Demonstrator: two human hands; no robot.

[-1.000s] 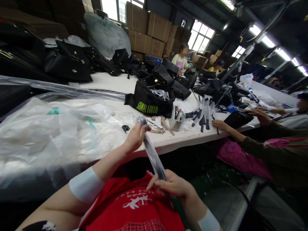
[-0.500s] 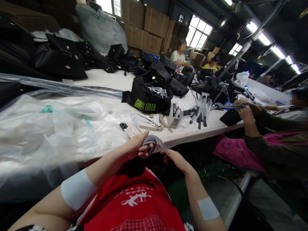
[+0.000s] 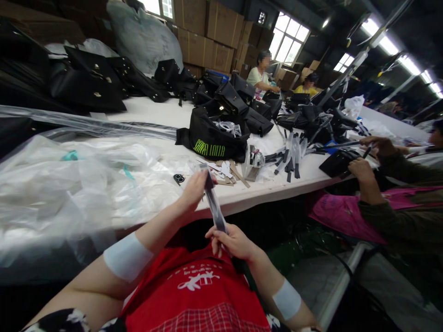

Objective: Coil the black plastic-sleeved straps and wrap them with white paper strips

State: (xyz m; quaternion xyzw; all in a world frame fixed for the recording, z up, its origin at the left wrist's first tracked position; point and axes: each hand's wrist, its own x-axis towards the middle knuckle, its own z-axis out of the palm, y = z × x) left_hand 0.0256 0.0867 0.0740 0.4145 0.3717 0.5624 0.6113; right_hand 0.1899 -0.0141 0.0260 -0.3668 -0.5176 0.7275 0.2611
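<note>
A dark strap in a clear plastic sleeve [image 3: 215, 207] stretches between my two hands in front of the table's near edge. My left hand [image 3: 194, 190] is closed around its upper end, just over the tabletop. Lower down, against the red apron [image 3: 194, 276], my right hand [image 3: 230, 240] grips the other end with thumb and fingers. Beyond my left hand lie scraps of white and brown card [image 3: 228, 173]. A phone [image 3: 179, 180] is partly hidden behind my left hand.
Clear plastic bags [image 3: 79, 184] cover the table's left side. A black cloth bag with green lettering [image 3: 211, 138] stands ahead, with black handbags [image 3: 231, 99] behind. More sleeved straps [image 3: 294, 154] lie to the right. A co-worker's hands [image 3: 363, 168] handle a black bag at far right.
The strap was curled in a loop around my left hand; now it runs nearly straight. My left hand has risen and turned, and my right hand has moved down and left.
</note>
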